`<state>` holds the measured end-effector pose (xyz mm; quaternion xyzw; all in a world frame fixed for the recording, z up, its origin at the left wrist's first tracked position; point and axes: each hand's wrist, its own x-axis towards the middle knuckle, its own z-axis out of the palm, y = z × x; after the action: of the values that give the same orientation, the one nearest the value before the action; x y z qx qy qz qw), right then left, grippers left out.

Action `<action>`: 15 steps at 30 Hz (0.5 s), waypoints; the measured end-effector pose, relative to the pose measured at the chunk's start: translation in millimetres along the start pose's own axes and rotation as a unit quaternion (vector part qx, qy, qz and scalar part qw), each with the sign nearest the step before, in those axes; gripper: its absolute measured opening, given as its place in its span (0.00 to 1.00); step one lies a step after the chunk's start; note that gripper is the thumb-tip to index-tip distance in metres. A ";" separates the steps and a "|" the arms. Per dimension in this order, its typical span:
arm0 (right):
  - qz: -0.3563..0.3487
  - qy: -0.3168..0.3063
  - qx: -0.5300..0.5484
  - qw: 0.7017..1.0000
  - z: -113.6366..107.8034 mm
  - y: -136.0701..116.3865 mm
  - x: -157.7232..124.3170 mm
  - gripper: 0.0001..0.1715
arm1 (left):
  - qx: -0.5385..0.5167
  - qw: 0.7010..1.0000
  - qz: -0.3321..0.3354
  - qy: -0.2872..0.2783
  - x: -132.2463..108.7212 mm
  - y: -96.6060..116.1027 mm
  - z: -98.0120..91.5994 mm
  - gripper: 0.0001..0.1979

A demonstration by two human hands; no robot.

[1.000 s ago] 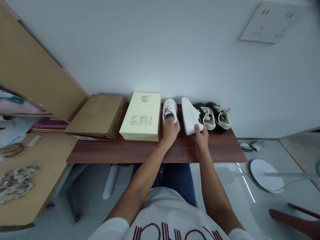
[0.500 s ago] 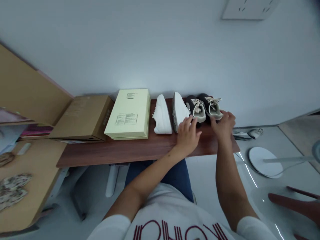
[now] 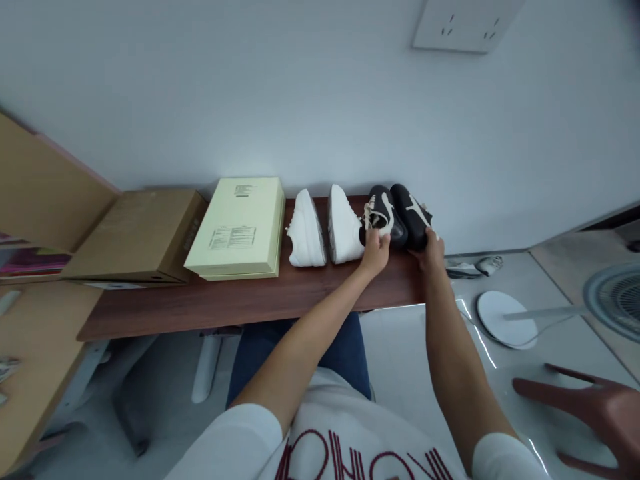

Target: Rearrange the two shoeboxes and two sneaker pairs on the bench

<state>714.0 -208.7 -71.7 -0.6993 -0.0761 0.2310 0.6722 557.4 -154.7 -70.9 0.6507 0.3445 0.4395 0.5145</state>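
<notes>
On the dark red-brown board point(image 3: 225, 306), my left hand point(image 3: 376, 251) grips the heel of the left black shoe point(image 3: 385, 217), which has cream laces and trim. My right hand point(image 3: 431, 252) holds the heel end of the right black shoe point(image 3: 411, 215). Both black shoes lean onto their sides, soles facing each other. Beside them on the left are two white shoes, one point(image 3: 306, 232) near the pale yellow box and one point(image 3: 343, 230) next to the black pair.
The pale yellow box point(image 3: 237, 227) and a brown cardboard box point(image 3: 135, 233) sit along the wall at the left. A wooden desk point(image 3: 45, 340) stands at the far left. On the right floor are a fan point(image 3: 617, 300) and a reddish stool point(image 3: 595, 407).
Both hands have closed on the black shoes' heels. The black shoes, upright before, are now tipped onto their sides. The view has shifted to the right.
</notes>
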 end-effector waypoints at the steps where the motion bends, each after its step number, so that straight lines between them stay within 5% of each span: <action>1: 0.011 0.006 -0.026 1.000 3.0 1.5 -3.1 0.31 | 0.024 1.000 -0.013 0.003 -12.0 0.2 2.1 0.12; 4: -0.007 0.028 -0.115 0.993 3.8 6.6 -13.1 0.39 | 0.029 0.999 -0.023 -0.006 -55.7 11.3 -0.7 0.27; 7: -0.062 0.045 -0.151 0.986 -4.7 14.6 -27.0 0.41 | -0.012 0.994 0.003 -0.106 -103.1 27.4 -30.8 0.36; 11: -0.110 0.069 -0.125 0.984 -18.3 32.1 -68.1 0.40 | -0.032 0.972 -0.116 -0.201 -153.6 31.8 -117.0 0.34; 15: -0.164 0.087 -0.085 0.979 -26.4 58.5 -139.7 0.39 | -0.010 0.975 -0.213 -0.058 -190.8 16.2 -224.9 0.27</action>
<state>590.1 -295.8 -98.2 -0.7495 -0.1504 0.0482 0.6428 277.2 -247.8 -77.7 0.5818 0.4402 0.2845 0.6220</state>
